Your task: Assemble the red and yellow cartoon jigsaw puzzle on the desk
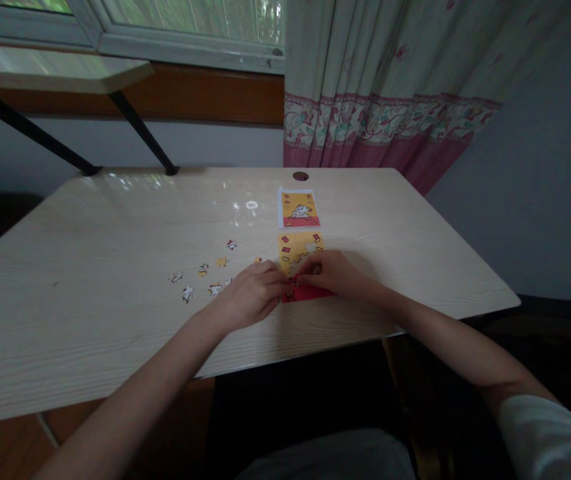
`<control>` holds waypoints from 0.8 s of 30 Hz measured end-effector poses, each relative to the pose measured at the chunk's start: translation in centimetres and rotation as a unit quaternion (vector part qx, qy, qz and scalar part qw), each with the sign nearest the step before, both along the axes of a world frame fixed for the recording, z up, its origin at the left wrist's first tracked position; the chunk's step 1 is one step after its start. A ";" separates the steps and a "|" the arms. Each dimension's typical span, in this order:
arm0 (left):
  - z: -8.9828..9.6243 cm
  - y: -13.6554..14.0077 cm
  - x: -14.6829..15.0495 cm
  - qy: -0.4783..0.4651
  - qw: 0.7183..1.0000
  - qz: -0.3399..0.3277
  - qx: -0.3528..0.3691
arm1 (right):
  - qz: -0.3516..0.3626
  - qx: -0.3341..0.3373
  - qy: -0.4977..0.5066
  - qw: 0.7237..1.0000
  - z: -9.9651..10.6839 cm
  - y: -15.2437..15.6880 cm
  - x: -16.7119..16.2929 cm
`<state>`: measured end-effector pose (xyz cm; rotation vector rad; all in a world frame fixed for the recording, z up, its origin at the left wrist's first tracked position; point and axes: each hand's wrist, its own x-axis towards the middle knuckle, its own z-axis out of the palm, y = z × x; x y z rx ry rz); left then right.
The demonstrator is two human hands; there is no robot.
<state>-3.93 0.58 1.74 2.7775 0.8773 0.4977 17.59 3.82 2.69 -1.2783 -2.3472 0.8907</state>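
A partly assembled jigsaw puzzle (pixel 310 291) lies flat on the desk, yellow at the top and red at the bottom, with a gap in its middle. My left hand (pixel 258 291) reaches its left edge, fingertips drawn together on the puzzle. From the right, my right hand (pixel 332 270) pinches over the puzzle's middle, thumb and forefinger close together. Whatever sits between the fingertips of either hand is too small to make out. Several loose puzzle pieces (pixel 214 289) lie scattered left of my left hand, some partly hidden by it.
Just behind the puzzle lies a reference picture (pixel 300 210) of a white animal on yellow and red. The pale wooden desk (pixel 115 267) has a cable hole (pixel 300 177) near its back edge. A raised shelf (pixel 60 72) on black legs stands back left; a curtain (pixel 365 87) hangs behind.
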 end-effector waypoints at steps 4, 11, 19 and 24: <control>-0.2 0.0 -0.1 -0.005 1.000 0.002 -0.001 | 0.002 -0.004 -0.008 1.000 0.0 0.2 -0.2; 0.3 0.0 0.0 -0.003 1.000 -0.004 -0.021 | -0.001 -0.046 0.053 0.997 -0.6 1.4 0.3; 0.1 0.8 0.1 -0.139 0.988 0.038 -0.055 | 0.087 -0.044 0.138 0.986 -0.9 3.0 1.3; -0.2 1.0 0.9 -0.237 0.946 0.172 -0.138 | 0.112 -0.098 0.217 0.965 -1.2 2.8 0.9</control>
